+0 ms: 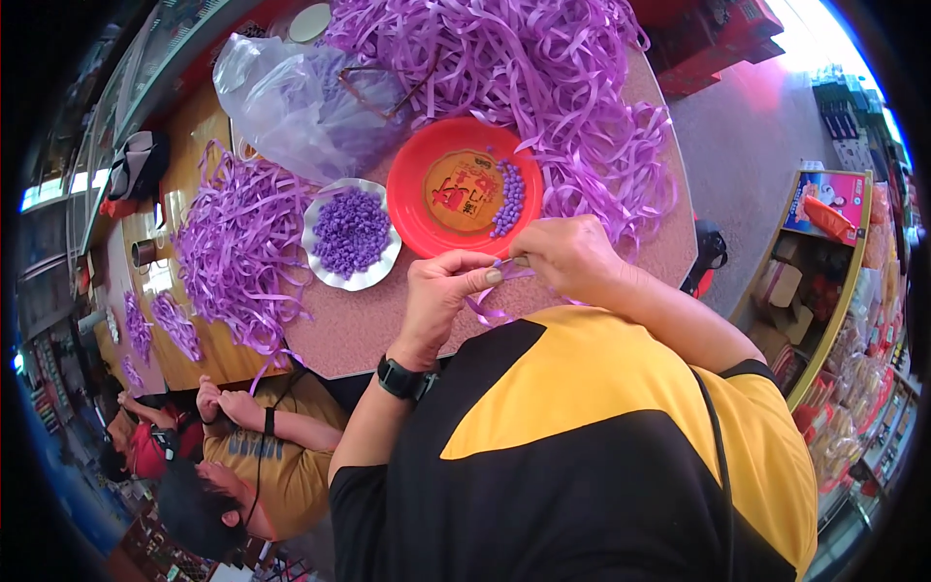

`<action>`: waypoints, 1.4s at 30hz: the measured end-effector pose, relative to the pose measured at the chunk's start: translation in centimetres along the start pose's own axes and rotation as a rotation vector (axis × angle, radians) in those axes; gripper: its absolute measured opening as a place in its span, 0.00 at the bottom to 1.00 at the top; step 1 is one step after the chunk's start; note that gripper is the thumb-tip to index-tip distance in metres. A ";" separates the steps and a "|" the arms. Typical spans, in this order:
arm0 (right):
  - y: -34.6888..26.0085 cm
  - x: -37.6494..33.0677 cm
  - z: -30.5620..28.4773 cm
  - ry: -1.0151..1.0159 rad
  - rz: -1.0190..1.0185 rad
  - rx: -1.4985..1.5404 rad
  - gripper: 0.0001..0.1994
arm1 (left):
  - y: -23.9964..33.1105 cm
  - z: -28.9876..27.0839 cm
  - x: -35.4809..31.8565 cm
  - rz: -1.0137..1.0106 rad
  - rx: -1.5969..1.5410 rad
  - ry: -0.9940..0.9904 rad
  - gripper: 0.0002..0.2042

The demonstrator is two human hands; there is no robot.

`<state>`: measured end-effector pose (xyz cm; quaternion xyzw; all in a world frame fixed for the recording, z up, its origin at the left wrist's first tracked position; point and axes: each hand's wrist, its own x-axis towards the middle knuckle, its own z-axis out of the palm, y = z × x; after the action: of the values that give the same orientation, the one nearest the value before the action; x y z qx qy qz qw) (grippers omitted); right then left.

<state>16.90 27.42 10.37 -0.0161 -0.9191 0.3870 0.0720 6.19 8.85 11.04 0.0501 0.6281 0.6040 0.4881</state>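
A purple ribbon (493,312) runs between my hands, close to my body at the table's near edge. My left hand (444,296), with a dark watch on its wrist, pinches it between thumb and forefinger. Fingers bent together, my right hand (574,257) grips the ribbon just beside the left fingertips. A small purple spot shows at the pinch; whether it is a bead I cannot tell. Just beyond my hands sits a red plate (412,209) with purple beads (511,199) along its right side. Left of it, a white scalloped dish (357,279) holds a heap of small purple beads (349,230).
A large pile of purple ribbons (504,58) covers the far table, and another ribbon pile (238,257) lies left. A clear plastic bag (281,107) stands behind the dish. At lower left, a co-worker (291,456) holds a ribbon. Shelves with goods (824,281) stand right.
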 end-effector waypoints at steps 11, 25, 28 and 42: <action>0.2 0.7 -0.8 -0.016 0.012 -0.005 0.07 | 0.1 -2.6 0.6 0.015 0.095 -0.015 0.10; -3.0 1.0 -1.7 0.018 -0.040 -0.184 0.04 | 2.2 -1.9 1.7 0.044 0.185 -0.302 0.18; -3.5 1.0 -1.9 0.042 -0.021 -0.238 0.06 | 1.9 -1.2 1.8 0.051 0.063 -0.268 0.12; 3.7 -4.4 -7.1 0.343 0.582 -0.211 0.05 | 1.7 -8.6 -1.1 -0.033 0.222 0.093 0.03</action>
<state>22.23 34.68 12.05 -0.3495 -0.8854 0.2861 0.1100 0.05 2.44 11.29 0.0656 0.7139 0.5242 0.4597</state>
